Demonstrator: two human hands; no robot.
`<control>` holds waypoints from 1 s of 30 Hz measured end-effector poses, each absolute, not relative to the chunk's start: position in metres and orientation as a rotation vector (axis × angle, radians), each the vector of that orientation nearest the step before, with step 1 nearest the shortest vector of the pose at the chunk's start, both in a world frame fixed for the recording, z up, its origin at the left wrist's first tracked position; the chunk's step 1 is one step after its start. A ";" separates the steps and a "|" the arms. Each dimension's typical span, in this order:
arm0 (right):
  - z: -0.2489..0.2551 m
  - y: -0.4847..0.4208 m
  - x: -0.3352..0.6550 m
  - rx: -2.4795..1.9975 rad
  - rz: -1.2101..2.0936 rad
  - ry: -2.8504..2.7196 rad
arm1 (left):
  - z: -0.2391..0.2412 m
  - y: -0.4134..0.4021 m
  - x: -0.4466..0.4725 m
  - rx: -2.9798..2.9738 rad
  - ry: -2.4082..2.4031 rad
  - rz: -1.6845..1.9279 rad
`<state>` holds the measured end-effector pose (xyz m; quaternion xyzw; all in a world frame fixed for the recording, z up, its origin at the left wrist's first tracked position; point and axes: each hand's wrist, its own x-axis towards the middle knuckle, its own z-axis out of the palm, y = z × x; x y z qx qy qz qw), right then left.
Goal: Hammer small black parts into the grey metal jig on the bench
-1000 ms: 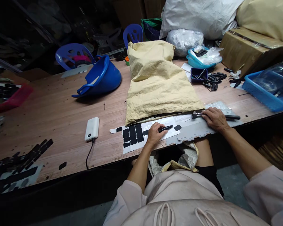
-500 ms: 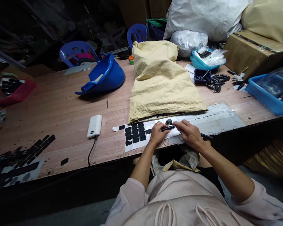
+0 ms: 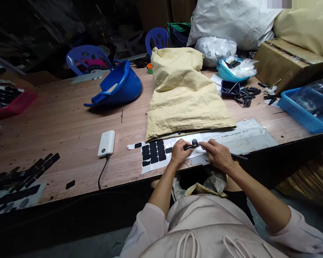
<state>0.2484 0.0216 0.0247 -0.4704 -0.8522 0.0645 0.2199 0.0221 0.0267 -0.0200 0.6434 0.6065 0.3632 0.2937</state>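
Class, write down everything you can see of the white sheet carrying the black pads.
The white sheet is thin, paper-like backing lying flat on the wooden table, its near corner at the front edge. Black rounded-square pads sit on it in a tidy block, one pad apart at the left end. The left hand, pinching a black part, rests on its right portion; the yellow sack lies just behind.
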 end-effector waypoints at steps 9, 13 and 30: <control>0.018 0.060 0.293 -1.346 0.010 -2.218 | -0.019 0.026 0.023 1.725 1.644 0.944; 0.010 0.096 0.338 -1.229 -0.025 -2.355 | -0.017 0.025 0.023 1.744 1.649 0.942; -0.010 0.117 0.369 -1.309 -0.006 -2.311 | -0.010 -0.022 0.029 1.955 1.349 1.092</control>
